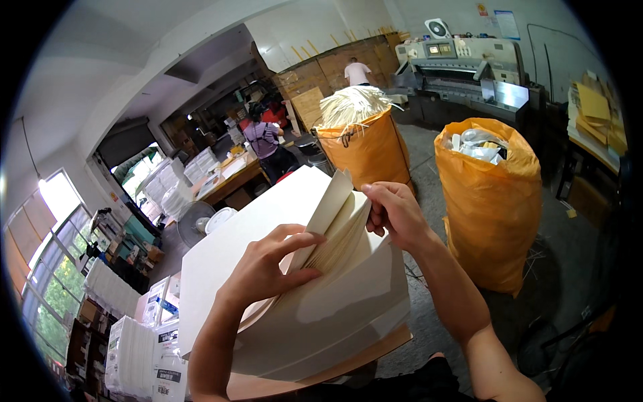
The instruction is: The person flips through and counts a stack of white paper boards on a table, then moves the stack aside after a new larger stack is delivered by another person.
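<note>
A tall stack of large white paper sheets (249, 220) stands in front of me. Its near part is lifted and bent into a fanned bundle of sheets (335, 236). My left hand (271, 262) grips the left side of this bundle, thumb on the near face and fingers round the far side. At the bundle's upper right corner, my right hand (395, 213) pinches the sheet edges between thumb and curled fingers. Below, the near sheets curve down over the front of the stack, above a brown board (315, 376).
Two orange sacks stand ahead: one sack (365, 149) heaped with paper strips, another sack (492, 208) with plastic scraps. Behind them is a large cutting machine (462, 67). Wrapped paper stacks (127, 352) stand at left. One person (264, 141) is by a table, another person (357, 70) farther back.
</note>
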A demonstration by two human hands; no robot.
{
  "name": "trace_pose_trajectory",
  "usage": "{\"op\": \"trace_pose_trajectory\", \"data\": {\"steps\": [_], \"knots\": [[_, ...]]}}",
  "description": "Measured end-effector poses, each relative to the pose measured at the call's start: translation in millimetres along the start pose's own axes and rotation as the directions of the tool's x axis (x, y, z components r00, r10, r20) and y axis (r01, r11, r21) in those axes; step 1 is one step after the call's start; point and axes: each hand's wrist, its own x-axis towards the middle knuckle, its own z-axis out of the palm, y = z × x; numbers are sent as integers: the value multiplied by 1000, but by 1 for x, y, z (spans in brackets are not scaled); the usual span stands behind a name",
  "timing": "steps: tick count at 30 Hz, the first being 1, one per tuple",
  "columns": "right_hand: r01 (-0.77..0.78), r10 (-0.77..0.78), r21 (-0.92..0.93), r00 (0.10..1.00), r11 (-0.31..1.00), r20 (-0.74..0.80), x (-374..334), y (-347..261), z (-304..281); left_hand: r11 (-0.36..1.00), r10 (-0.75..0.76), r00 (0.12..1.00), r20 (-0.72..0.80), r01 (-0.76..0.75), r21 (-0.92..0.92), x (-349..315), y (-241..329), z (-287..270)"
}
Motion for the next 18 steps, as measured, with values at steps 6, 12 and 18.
{"op": "trace_pose_trajectory", "data": {"steps": [6, 12, 18], "knots": [[59, -64, -150, 998, 987, -28, 4, 4, 0, 995, -56, 998, -18, 58, 80, 1, 0, 8], [-8, 10, 56, 999, 998, -36, 4, 6, -2, 986, -37, 998, 40, 30, 162, 2, 8, 7], [192, -283, -378, 938, 906, -202, -13, 3, -7, 999, 19, 1000, 14, -19, 30, 5, 2, 3]]}}
